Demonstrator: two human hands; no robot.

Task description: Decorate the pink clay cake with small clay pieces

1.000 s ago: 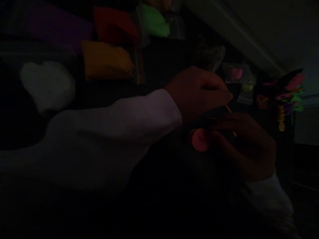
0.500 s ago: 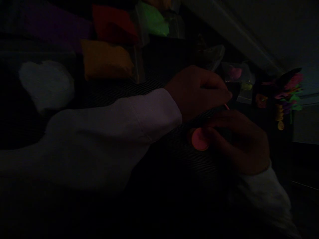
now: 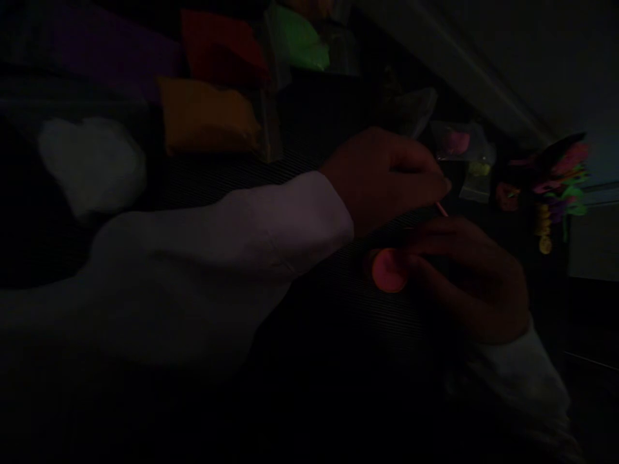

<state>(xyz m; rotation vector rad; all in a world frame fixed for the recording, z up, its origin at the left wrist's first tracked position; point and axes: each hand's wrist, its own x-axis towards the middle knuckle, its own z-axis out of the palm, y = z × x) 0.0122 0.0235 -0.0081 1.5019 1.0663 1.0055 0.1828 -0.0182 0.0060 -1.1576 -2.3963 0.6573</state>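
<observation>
The scene is very dark. My left hand [image 3: 387, 180] is closed in a pinch, its fingertips on a thin pink strand [image 3: 442, 209]. The strand's lower end disappears behind my right hand [image 3: 476, 280]. The fingers and thumb of that hand are bent towards each other; what they hold, if anything, is hidden. Its fingertips reach the right edge of a round pink disc [image 3: 388, 270] with an orange rim, which lies on the dark ribbed table surface [image 3: 377, 316]. I cannot tell whether they touch the disc.
Bags of orange [image 3: 210, 119], red [image 3: 222, 48], green [image 3: 302, 42] and white [image 3: 94, 161] soft material lie to the left and back. Small clear bags, one with a pink lump [image 3: 457, 142], are beyond my hands. Colourful small pieces [image 3: 563, 183] cluster at far right.
My right hand has shifted slightly to the right and down, and more of the pink strand shows between the hands. My left hand and the disc have hardly moved.
</observation>
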